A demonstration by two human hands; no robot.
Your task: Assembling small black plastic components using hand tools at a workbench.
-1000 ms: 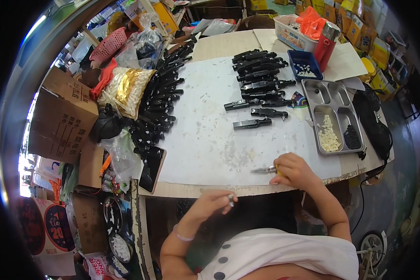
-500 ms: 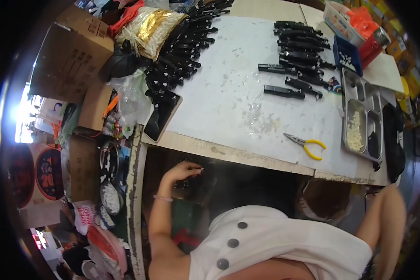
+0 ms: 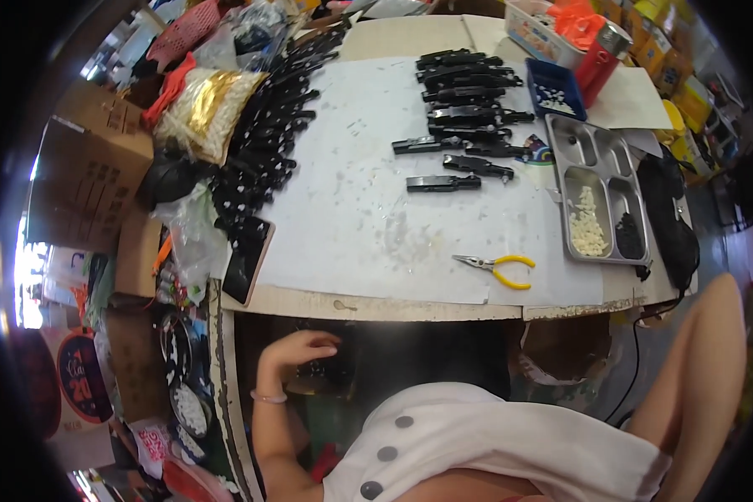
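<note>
My left hand (image 3: 303,348) hangs in front of the table's near edge, below the tabletop, with a bracelet on its wrist. Its fingers are loosely bent, thumb a little apart, and nothing shows between them. My right arm (image 3: 693,368) is bent at the right, its elbow raised and its hand out of the picture. On the white sheet (image 3: 343,217) covering the table lie pliers (image 3: 500,266) with yellow handles. Several black elongated devices (image 3: 468,92) form a stack at the far right of the sheet, and a larger pile of similar black devices (image 3: 259,142) lines its left side.
A steel compartment tray (image 3: 571,219) holds pale and black small parts. Behind it stand a blue bin (image 3: 552,107) and a red flask (image 3: 601,71). A dark phone (image 3: 248,261) lies at the near left corner. Cardboard boxes (image 3: 88,188) and a bag of white pieces (image 3: 213,113) crowd the left.
The view has shifted, so the table and its things sit further left and mostly lower in the picture. My left hand stays below the table edge, its fingers slightly more curled inward.
</note>
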